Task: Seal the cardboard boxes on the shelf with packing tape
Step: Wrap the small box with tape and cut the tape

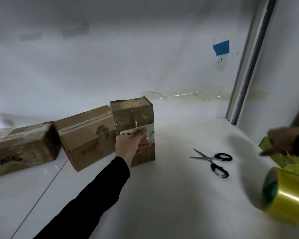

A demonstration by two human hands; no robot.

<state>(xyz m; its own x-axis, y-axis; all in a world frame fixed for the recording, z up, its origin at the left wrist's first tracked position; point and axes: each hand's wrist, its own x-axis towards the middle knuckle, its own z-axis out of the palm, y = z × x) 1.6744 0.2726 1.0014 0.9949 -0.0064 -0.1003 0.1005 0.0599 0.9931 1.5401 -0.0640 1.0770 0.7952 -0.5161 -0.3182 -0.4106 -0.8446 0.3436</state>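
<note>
Your left hand (128,145) grips the upright brown cardboard box (133,121), centre of the white shelf (162,195); right hand (280,142) blurred, grasp indeterminate. Steadying step, apparently; next, fetch the yellow packing-tape roll (286,195), near right

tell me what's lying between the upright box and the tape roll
Only a pair of black-handled scissors, blades open, lying on the white shelf between the upright box and the tape roll, seen in the head view.

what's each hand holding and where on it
The left hand grips the upright cardboard box at its near left edge, by the label; the right hand is blurred, cannot tell.
</note>
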